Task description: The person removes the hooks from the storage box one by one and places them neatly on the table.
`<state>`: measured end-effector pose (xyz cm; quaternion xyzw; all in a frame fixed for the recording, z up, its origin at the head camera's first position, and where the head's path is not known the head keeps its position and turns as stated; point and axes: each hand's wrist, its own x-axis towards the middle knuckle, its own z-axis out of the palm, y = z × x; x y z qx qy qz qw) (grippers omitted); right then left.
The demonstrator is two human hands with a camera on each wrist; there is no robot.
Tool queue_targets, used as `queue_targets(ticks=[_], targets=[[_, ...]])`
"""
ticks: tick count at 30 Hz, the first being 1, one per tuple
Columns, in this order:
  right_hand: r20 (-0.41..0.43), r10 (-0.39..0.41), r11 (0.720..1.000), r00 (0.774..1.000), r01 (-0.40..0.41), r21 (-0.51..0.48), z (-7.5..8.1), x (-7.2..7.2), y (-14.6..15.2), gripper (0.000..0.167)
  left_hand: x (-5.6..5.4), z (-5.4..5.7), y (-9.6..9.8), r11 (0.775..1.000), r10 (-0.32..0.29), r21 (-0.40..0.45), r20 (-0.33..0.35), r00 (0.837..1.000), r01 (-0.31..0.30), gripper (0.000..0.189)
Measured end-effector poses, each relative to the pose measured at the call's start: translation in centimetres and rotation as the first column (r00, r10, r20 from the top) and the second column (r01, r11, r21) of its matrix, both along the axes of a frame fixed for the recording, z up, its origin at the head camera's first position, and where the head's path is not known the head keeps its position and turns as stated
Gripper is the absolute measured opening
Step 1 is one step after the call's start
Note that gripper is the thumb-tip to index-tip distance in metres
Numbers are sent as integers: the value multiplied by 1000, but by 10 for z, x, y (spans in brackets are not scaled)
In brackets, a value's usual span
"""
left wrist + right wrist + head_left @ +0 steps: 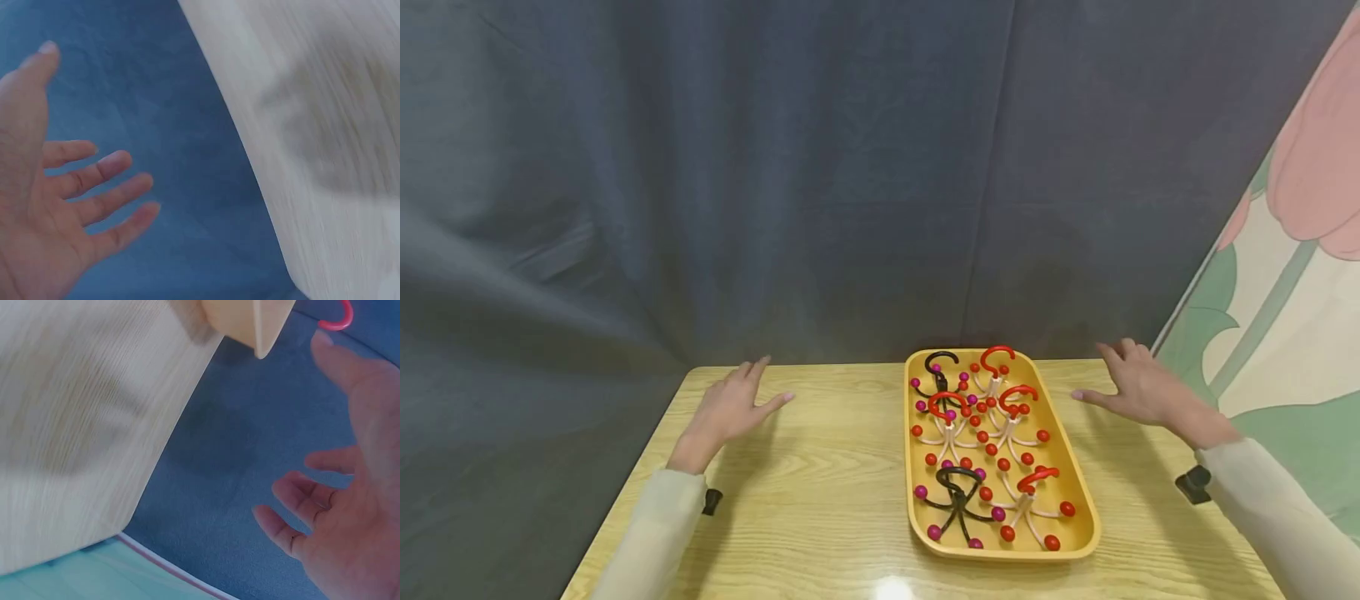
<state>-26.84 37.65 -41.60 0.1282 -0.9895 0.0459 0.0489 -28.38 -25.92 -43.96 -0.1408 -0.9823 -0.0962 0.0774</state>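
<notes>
The tray point(1000, 555) sits on the table point(820, 483), between the hands but nearer the right one, with its far end close to the curtain point(820, 183). In it six hooks stand upright on splayed, ball-tipped legs: four red hooks point(1026, 502) with pale legs and red balls, and two black hooks point(958, 502) with purple balls. The legs crowd one another, most of all towards the far end. The left hand point(727, 408) hangs over the table, well apart from the tray, its fingers spread and thumb held wide; the right hand point(1141, 390) hangs just beyond the tray's other side, fingers apart and slightly bent, thumb wide too. Neither grips anything. I would judge this a ready pause, with no handling under way. Taking a hook from here would call for reaching inward and pinching its curved top or stem, then lifting straight up so the legs don't snag their neighbours.
</notes>
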Motion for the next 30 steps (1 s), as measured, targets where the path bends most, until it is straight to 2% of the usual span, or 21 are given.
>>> queue_targets(ticks=[3, 6, 9, 13, 18, 25, 27, 30], targets=[[0, 18, 999, 1000, -18, -32, 2, 2, -3, 98, 6, 3, 10, 997, -29, 73, 20, 999, 28, 83], [33, 17, 994, 999, -13, -107, 4, 3, -5, 91, 12, 6, 22, 989, -66, 133, 19, 998, 63, 72], [69, 14, 980, 998, 0, -197, 5, 4, -9, 85, 18, 8, 34, 970, -104, 226, 39, 994, 93, 63], [107, 25, 955, 994, 8, -295, 5, 5, -16, 76, 26, 9, 47, 913, -193, 378, 70, 979, 153, 53], [124, 33, 930, 992, 15, -366, 7, 7, -26, 69, 33, 9, 64, 846, -299, 482, 76, 951, 228, 43], [171, 26, 911, 985, 47, -410, 9, 6, -34, 64, 40, 10, 92, 774, -376, 576, 83, 923, 263, 32], [206, 20, 895, 978, 74, -440, 8, 7, -35, 64, 41, 10, 99, 753, -390, 601, 82, 917, 267, 30], [259, 27, 856, 965, 111, -505, 4, 7, -37, 63, 42, 9, 111, 720, -401, 646, 92, 911, 252, 29]])
